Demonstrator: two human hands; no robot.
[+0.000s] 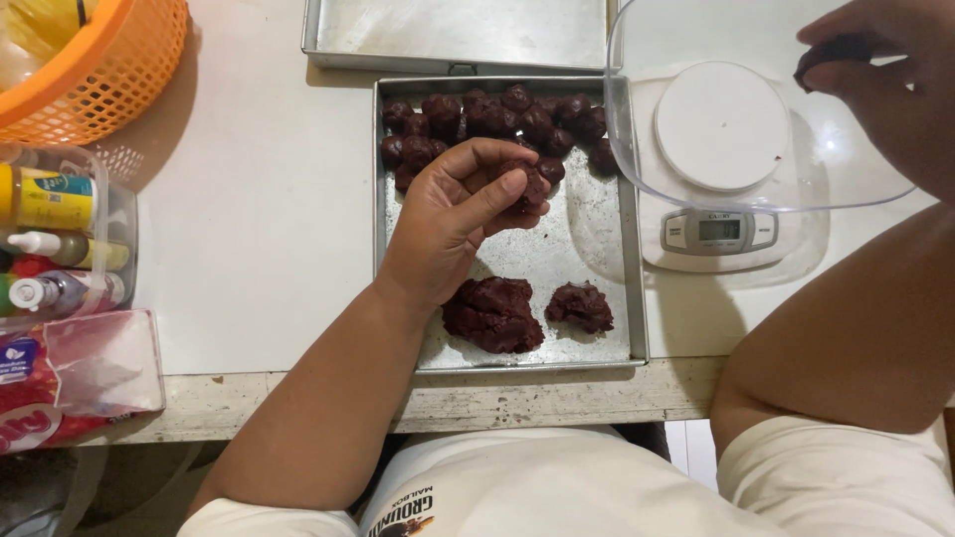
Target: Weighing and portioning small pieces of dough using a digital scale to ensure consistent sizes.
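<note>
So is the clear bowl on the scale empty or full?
Empty: the clear bowl shows only the white scale through it.

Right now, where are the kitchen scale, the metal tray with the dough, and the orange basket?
kitchen scale (719,137), head view, on the middle of its round white platform.
metal tray (557,261), head view, on a bare patch of its floor.
orange basket (119,75), head view, on its mesh side wall.
</note>
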